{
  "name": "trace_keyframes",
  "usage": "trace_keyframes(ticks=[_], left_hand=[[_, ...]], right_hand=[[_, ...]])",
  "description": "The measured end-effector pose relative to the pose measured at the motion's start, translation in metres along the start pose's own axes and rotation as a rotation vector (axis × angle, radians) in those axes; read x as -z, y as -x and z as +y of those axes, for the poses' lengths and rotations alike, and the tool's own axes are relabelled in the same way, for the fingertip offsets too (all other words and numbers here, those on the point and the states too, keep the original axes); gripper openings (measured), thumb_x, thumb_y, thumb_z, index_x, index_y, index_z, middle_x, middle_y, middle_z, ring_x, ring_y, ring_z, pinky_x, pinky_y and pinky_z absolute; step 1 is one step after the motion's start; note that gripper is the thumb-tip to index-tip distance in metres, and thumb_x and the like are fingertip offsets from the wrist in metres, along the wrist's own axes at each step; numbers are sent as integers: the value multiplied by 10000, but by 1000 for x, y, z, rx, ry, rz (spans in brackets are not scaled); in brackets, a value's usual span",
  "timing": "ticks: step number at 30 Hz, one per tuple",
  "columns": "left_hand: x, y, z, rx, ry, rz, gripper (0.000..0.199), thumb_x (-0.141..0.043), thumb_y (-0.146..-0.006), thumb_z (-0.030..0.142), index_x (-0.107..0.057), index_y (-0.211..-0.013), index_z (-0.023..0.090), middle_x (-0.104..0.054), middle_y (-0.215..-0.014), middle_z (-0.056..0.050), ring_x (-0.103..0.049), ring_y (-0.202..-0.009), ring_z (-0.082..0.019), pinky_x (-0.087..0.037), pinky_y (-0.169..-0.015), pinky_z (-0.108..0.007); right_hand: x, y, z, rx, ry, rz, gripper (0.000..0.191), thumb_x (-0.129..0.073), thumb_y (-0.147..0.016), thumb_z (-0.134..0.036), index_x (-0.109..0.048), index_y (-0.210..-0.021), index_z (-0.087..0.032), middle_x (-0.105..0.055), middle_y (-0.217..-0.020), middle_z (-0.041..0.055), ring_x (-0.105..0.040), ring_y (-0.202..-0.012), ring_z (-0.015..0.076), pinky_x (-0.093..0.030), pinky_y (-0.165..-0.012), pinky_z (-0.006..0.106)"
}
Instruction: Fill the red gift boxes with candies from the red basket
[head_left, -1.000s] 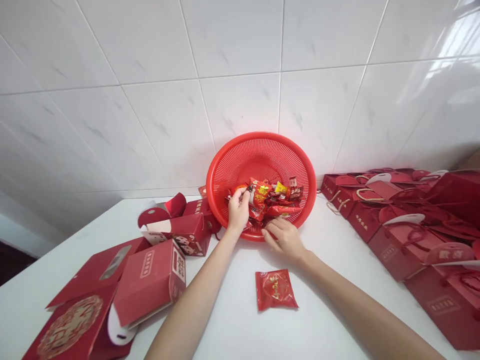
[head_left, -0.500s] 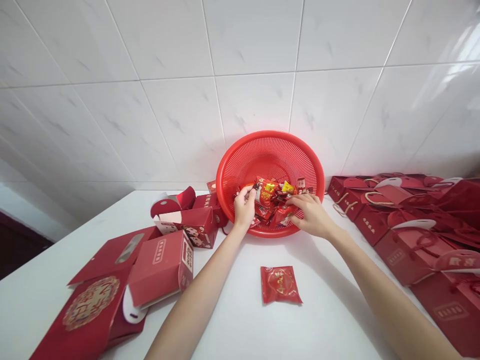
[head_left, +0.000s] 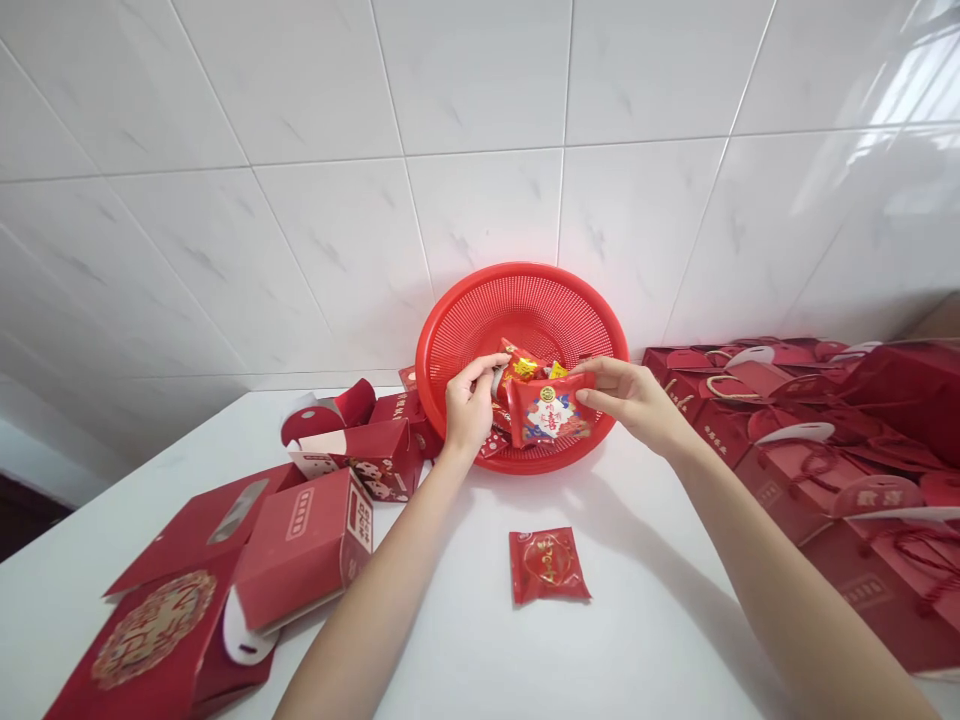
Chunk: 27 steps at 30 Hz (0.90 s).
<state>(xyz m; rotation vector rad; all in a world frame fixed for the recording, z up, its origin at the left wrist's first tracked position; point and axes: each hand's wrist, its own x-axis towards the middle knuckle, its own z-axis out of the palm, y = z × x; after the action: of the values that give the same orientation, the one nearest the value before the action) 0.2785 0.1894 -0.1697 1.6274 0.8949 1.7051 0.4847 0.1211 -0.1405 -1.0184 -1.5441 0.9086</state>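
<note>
A red plastic basket (head_left: 517, 268) leans tilted against the wall, with wrapped snacks in its lower part. Between the thumb and fingers of my right hand (head_left: 637, 405) is a red snack packet (head_left: 553, 412) with a white and blue print, raised over the basket's front. My left hand (head_left: 469, 408), closed at the basket's left side, grips a red candy packet (head_left: 523, 364) with yellow lettering, partly covered by the other packet. On the table in front of the basket lies a single red packet (head_left: 550, 566) with gold print.
Several red gift boxes (head_left: 304, 545) lie on the left of the white table (head_left: 465, 640), some folded open. Rows of red gift boxes (head_left: 840, 480) with cord handles fill the right side. A white tiled wall (head_left: 480, 200) rises behind the basket.
My right hand has come up out of the pile with the white-and-blue printed packet in its fingers. My left hand keeps the yellow-lettered packet. The view has shifted slightly right.
</note>
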Motion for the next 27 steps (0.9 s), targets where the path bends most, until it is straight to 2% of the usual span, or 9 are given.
trace_keyframes(ticks=[3,7,13,19,24,27], left_hand=[[-1,3,20,3,36,-91,243,-528,-855,207,-763,-912,193,-751,-998,-48,-676,-1019,-210,-526,-948,-340],[-3,10,38,-14,27,-239,238,-594,-863,298,-767,-994,199,-730,-1082,-69,-649,-1098,-237,-512,-980,-358],[-4,13,39,-24,-15,-329,290,-647,-857,338,-743,-1093,199,-684,-1164,-89,-623,-1145,-254,-511,-974,-355],[-4,14,37,-56,-33,-349,314,-702,-841,346,-735,-1111,191,-678,-1135,-86,-645,-1077,-241,-523,-916,-335],[-5,14,39,-71,-25,-354,268,-707,-844,346,-744,-1055,185,-692,-1079,-79,-653,-1024,-220,-525,-894,-328],[-6,14,38,-76,-20,-321,270,-715,-837,355,-747,-1047,187,-702,-1086,-81,-654,-1038,-221,-519,-919,-334]], right_hand=[[1,2,-9,5,-17,39,338,-750,-741,-412,-649,-968,-183,-747,-914,66,-710,-840,214,-587,-772,379],[2,4,-16,39,-29,111,370,-766,-727,-447,-636,-957,-187,-738,-851,58,-705,-806,217,-585,-727,373],[2,7,-19,109,12,172,367,-746,-745,-461,-626,-962,-191,-694,-740,21,-681,-734,196,-573,-719,366],[1,8,-23,178,6,214,289,-734,-767,-425,-614,-913,-206,-684,-709,8,-674,-716,187,-562,-690,344],[0,9,-24,186,7,226,301,-741,-774,-429,-612,-922,-202,-665,-670,-6,-631,-608,155,-512,-558,289],[-1,8,-25,186,-3,235,321,-755,-759,-446,-611,-922,-210,-658,-644,-15,-641,-616,165,-527,-569,299]])
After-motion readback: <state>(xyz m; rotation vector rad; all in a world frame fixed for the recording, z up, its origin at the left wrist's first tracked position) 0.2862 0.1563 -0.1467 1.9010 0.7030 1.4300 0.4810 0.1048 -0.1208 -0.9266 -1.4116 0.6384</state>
